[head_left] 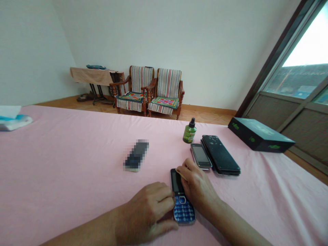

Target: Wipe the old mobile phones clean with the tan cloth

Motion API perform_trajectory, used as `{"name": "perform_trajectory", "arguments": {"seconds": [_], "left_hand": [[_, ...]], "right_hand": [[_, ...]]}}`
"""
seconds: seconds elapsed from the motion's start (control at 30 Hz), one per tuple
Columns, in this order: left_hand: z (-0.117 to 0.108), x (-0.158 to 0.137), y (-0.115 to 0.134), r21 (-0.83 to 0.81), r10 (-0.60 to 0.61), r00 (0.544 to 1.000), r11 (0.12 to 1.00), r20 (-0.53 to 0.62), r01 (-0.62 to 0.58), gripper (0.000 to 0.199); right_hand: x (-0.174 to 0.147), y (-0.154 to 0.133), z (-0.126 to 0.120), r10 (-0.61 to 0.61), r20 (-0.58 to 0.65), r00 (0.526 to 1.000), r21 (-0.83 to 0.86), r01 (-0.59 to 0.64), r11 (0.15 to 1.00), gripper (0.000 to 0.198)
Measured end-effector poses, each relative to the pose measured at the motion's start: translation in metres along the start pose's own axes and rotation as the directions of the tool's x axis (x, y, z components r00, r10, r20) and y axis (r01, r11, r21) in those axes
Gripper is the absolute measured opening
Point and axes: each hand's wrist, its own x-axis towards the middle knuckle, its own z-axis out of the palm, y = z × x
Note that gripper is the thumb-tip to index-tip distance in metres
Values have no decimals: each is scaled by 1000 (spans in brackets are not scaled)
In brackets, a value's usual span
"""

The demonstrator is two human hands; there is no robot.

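Observation:
A keypad phone (184, 210) with blue keys and a dark screen lies face up on the pink cloth. My left hand (151, 208) grips its left edge, with fingers curled and thumb near the lower corner. Over the upper right of the screen, my right hand (197, 182) is closed with its fingertips pressed down. A thin pale-yellow piece (181, 174) shows under those fingers; its kind is mostly hidden. Just beyond the right hand rests a smaller silver-edged phone (201, 155), beside a stack of larger black phones or tablets (221, 155).
A green spray bottle (189, 131) stands behind the phones. A black box (258, 135) sits at the far right. Left of centre lies a pixel-blurred dark object (136, 155). A white and blue packet (14, 119) is at the left edge. Two wooden chairs (165, 87) stand beyond.

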Motion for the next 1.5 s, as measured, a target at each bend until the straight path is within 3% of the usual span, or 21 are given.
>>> {"name": "perform_trajectory", "arguments": {"seconds": [0.3, 0.57, 1.3, 1.5], "left_hand": [[0, 1, -1, -20, 12, 1000, 1000, -4, -12, 21], [0, 0, -1, -11, 10, 1000, 1000, -6, -10, 22], [-1, 1, 2, -17, -14, 1000, 1000, 3, 14, 21], [-1, 2, 0, -16, 7, 1000, 1000, 5, -7, 22]], "right_hand": [[6, 3, -11, -12, 11, 1000, -54, 12, 998, 24], [6, 2, -14, -15, 25, 1000, 81, 13, 997, 25], [5, 0, -9, -27, 38, 999, 177, 20, 984, 28], [4, 4, -8, 71, -17, 997, 108, -69, 992, 22]]}}
